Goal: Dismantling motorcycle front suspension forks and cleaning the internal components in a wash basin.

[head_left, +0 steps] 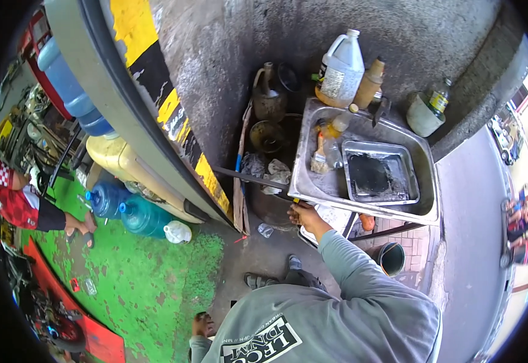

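My right hand (304, 216) is at the front left corner of a metal sink (432, 184), fingers curled around something small near a yellow piece. What it grips is too small to make out. My left hand (203, 325) hangs low at my left side, away from the sink; its fingers are too unclear to read. Inside the sink lies a metal tray (400, 155) with a black, wet bottom. Left of the tray are a paintbrush (320, 152) and a clear plastic bottle (333, 151) with yellowish contents.
A white jug (343, 69) and a brown bottle (370, 83) stand behind the sink. Left of it, a bin holds a funnel (267, 137) and crumpled wrapping. A dark bucket (392, 259) sits below. Blue water jugs (146, 219) lie beyond the striped pillar (173, 112); another person (19, 196) is far left.
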The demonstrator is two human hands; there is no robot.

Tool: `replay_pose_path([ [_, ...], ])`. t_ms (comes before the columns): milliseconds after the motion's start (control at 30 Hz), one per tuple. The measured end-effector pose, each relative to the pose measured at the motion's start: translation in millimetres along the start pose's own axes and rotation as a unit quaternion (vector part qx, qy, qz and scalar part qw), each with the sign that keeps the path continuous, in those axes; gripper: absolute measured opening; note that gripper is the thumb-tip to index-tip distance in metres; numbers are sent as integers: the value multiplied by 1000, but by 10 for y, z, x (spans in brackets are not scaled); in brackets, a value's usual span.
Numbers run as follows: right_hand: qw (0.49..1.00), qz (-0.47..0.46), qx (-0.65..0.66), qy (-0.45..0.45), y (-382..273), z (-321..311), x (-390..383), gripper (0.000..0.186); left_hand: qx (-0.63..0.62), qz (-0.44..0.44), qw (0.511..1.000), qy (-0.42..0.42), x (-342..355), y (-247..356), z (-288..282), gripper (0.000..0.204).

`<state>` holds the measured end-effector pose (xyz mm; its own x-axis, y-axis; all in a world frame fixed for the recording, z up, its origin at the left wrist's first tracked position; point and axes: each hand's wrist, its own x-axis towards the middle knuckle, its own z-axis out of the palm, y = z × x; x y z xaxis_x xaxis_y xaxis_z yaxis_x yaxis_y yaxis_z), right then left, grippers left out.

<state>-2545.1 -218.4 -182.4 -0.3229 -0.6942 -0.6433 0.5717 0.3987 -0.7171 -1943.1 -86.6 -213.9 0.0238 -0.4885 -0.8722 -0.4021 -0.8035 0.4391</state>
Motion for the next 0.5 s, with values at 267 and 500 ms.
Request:
replay_pose_path([
  [267, 998, 29, -46, -18, 275, 286, 189, 31, -41, 55, 996, 59, 209, 743, -266, 37],
  [500, 992, -42, -111, 44, 336, -6, -769, 36, 123, 221, 966, -50, 695, -19, -278, 35],
])
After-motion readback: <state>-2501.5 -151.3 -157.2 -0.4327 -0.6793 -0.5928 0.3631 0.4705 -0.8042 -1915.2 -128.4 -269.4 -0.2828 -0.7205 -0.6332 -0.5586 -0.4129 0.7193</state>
